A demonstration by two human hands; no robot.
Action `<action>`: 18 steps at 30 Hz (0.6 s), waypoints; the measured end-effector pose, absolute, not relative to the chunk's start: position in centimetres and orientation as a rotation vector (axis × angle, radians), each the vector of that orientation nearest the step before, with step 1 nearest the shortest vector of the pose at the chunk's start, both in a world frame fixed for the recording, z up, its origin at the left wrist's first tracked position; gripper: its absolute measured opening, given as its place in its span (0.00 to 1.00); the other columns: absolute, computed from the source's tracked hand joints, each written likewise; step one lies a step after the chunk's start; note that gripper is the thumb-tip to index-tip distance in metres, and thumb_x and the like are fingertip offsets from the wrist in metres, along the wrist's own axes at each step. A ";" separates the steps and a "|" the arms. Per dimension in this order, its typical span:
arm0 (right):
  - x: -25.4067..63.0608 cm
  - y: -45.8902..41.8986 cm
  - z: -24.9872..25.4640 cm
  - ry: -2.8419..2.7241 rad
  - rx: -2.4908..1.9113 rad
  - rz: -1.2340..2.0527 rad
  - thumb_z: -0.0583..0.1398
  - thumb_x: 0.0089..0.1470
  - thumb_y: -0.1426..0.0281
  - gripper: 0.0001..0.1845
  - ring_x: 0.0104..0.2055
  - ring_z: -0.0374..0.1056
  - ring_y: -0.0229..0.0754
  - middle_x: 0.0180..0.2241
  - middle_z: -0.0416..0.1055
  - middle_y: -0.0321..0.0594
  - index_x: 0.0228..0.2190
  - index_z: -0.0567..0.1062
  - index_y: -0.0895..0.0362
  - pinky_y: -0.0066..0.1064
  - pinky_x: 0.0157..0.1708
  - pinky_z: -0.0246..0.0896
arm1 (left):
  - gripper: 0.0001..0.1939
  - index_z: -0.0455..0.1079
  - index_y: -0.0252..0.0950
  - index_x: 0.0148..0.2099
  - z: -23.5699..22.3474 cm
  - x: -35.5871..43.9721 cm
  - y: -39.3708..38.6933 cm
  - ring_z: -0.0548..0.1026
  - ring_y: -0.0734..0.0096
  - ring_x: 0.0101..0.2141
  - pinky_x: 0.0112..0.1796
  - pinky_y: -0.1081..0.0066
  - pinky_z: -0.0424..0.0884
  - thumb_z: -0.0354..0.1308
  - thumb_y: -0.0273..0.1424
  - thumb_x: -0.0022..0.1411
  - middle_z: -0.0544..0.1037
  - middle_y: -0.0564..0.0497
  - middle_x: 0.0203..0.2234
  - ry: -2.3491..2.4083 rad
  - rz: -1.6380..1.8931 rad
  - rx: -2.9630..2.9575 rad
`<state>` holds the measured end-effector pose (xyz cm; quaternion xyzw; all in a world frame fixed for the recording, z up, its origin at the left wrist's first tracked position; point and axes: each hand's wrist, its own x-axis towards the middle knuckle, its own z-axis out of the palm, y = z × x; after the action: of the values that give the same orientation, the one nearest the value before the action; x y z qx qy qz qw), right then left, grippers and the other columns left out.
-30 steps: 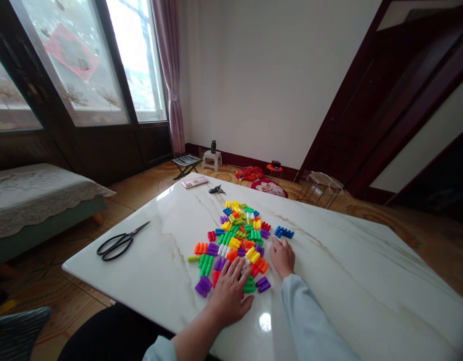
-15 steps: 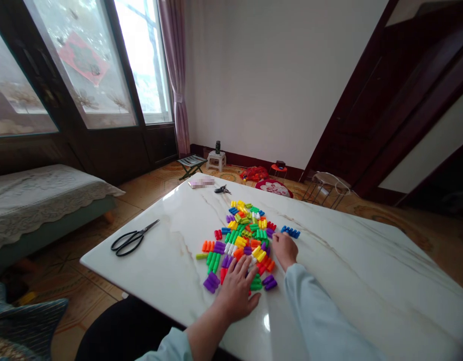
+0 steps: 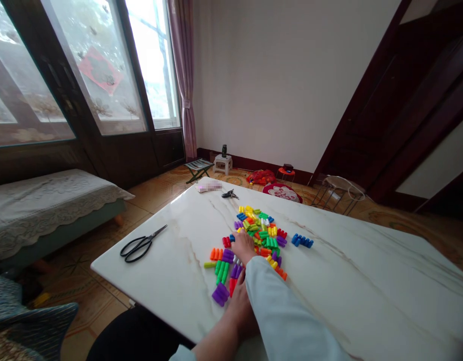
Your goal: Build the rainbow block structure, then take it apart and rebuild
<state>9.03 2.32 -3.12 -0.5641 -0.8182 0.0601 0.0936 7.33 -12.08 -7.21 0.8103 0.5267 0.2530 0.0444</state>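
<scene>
A heap of colourful plastic blocks lies in the middle of a white marble table. My right hand, in a pale blue sleeve, reaches across to the left part of the heap, its fingers curled down onto the blocks; what they grip is hidden. My left hand rests on the near blocks beside a purple block, its fingers covered by my right sleeve. A blue block lies alone to the right of the heap.
Black scissors lie near the table's left edge. A phone and keys sit at the far corner. A bed stands to the left; small stools and a wire stand are beyond the table.
My right hand has swung from beside the blue block leftward across my left hand, to the left part of the heap. The view has shifted, so everything sits further right.
</scene>
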 end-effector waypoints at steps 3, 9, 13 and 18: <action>8.5 2.3 -3.2 -2.399 -1.703 0.153 0.54 0.55 0.77 0.17 0.44 0.70 0.46 0.45 0.71 0.51 0.42 0.78 0.59 0.33 0.40 0.62 | 0.31 0.54 0.55 0.68 -7.0 7.2 -12.2 0.69 0.54 0.56 0.64 0.49 0.53 0.52 0.36 0.63 0.77 0.55 0.51 1.471 0.731 2.470; 8.5 1.9 -3.5 -2.395 -1.636 0.099 0.55 0.56 0.75 0.14 0.51 0.64 0.50 0.49 0.68 0.54 0.43 0.75 0.62 0.38 0.47 0.60 | 0.28 0.54 0.53 0.68 -8.8 7.4 -11.7 0.69 0.51 0.56 0.59 0.44 0.61 0.49 0.38 0.67 0.74 0.53 0.55 1.552 0.773 2.407; 9.0 2.0 -3.7 -2.198 -1.535 0.149 0.57 0.58 0.70 0.13 0.53 0.63 0.50 0.49 0.69 0.52 0.44 0.71 0.60 0.40 0.51 0.57 | 0.28 0.56 0.51 0.68 -8.8 7.4 -11.6 0.70 0.52 0.55 0.61 0.47 0.59 0.51 0.38 0.66 0.78 0.52 0.50 1.554 0.808 2.427; 10.5 2.0 -3.8 -1.638 -1.307 0.551 0.55 0.59 0.61 0.15 0.44 0.71 0.45 0.41 0.75 0.46 0.44 0.68 0.58 0.35 0.45 0.63 | 0.34 0.58 0.49 0.67 -7.7 7.4 -11.6 0.66 0.49 0.59 0.62 0.45 0.55 0.58 0.34 0.58 0.69 0.49 0.59 1.548 0.792 2.478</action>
<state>10.47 2.01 -3.76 -0.5330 -0.6678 0.2249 0.4683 7.37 -11.62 -7.74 0.8173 0.5104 0.2611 0.0572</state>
